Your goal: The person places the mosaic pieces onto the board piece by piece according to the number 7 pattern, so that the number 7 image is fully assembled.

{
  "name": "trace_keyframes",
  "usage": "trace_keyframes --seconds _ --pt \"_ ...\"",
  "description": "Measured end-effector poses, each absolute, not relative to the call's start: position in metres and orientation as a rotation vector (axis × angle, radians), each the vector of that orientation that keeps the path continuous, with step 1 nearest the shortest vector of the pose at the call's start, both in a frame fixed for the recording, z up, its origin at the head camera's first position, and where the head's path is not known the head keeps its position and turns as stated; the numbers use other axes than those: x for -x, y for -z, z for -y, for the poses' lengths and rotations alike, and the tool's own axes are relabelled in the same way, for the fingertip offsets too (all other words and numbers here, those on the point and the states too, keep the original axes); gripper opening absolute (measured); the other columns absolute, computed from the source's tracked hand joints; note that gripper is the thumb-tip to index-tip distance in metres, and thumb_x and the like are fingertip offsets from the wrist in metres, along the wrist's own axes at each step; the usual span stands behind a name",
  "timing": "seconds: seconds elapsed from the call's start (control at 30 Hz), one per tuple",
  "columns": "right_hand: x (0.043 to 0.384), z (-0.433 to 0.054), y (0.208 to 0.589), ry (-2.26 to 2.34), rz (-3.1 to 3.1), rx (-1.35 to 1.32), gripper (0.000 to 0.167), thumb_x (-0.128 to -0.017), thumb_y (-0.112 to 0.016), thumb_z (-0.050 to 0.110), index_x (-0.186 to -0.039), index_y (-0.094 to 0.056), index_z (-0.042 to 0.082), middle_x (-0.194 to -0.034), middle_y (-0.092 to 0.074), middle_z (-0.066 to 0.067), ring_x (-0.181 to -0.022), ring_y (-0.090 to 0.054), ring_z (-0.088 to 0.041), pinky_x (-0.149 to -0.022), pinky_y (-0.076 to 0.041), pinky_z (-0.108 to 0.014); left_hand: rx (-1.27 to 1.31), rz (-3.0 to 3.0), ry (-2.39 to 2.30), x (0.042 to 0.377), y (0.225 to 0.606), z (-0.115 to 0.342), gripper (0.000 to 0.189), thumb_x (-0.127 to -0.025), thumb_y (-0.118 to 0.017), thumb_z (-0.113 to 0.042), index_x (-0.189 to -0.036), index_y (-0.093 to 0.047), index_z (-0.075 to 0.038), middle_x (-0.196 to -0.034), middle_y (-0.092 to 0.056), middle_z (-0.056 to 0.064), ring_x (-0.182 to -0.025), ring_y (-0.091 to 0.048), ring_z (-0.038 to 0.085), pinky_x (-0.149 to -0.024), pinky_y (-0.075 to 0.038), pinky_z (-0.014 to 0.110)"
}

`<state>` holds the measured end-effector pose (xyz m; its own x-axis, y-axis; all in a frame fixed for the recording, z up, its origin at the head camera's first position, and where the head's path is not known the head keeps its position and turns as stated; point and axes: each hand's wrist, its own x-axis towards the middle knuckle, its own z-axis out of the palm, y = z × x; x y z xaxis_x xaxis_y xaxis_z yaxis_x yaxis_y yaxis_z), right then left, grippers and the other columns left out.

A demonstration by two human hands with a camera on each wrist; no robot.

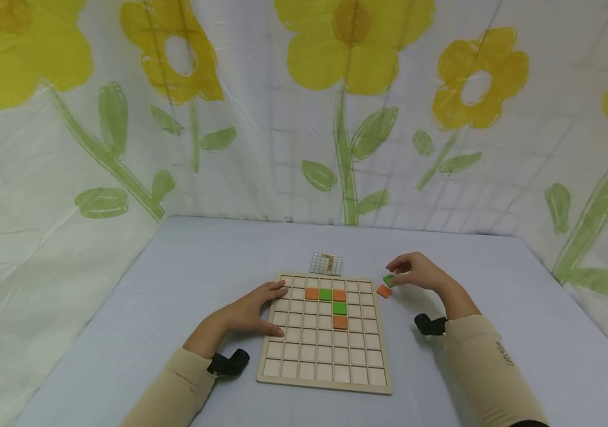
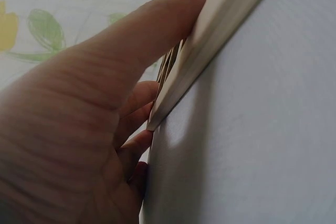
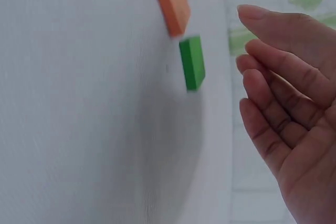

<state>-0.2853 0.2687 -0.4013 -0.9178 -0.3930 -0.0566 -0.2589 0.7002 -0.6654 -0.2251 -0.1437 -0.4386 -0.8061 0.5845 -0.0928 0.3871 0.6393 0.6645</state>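
A wooden grid board (image 1: 325,338) lies flat on the table, with orange tiles (image 1: 340,322) and green tiles (image 1: 339,308) set in several of its squares. My left hand (image 1: 250,309) rests on the board's left side, thumb and fingers spread over the rim; the left wrist view shows the thumb (image 2: 152,24) on the board's edge (image 2: 205,40). Above a loose green tile (image 3: 192,64), my right hand (image 3: 294,87) hovers with loosely bent fingers and holds nothing. Beside that tile lies a loose orange tile (image 1: 384,291), just off the board's right edge.
Behind the board's far edge lies a small card (image 1: 326,263) printed with a grid and coloured squares. The table (image 1: 202,255) has a pale cover, and a flower-printed curtain (image 1: 261,148) hangs beyond it. Each wrist wears a black camera (image 1: 430,324).
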Motion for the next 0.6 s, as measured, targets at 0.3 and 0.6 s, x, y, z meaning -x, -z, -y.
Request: trace_keyframes --seconds 0.3,0.6 --pt "0.296 -0.291 0.409 1.056 -2.682 0.436 0.037 -0.078 -0.075 0.015 -0.109 -0.065 -0.005 -0.109 -0.065 -0.019 -0.095 -0.06 -0.017 -0.08 -0.049 -0.024 -0.772 -2.564 -0.94 0.225 0.438 0.144 0.094 -0.069 -0.079 -0.046 -0.145 -0.034 -0.013 -0.156 -0.017 0.005 -0.144 -0.012 0.033 -0.112 -0.02 0.055" --pt "0.296 -0.291 0.415 1.207 -2.555 0.544 0.038 -0.075 -0.078 0.019 -0.105 -0.067 -0.002 -0.104 -0.069 -0.012 -0.09 -0.063 -0.009 -0.075 -0.05 -0.02 -0.787 -2.555 -0.944 0.225 0.439 0.143 0.093 -0.07 -0.078 -0.045 -0.145 -0.034 -0.012 -0.156 -0.017 0.007 -0.144 -0.012 0.034 -0.112 -0.02 0.056"
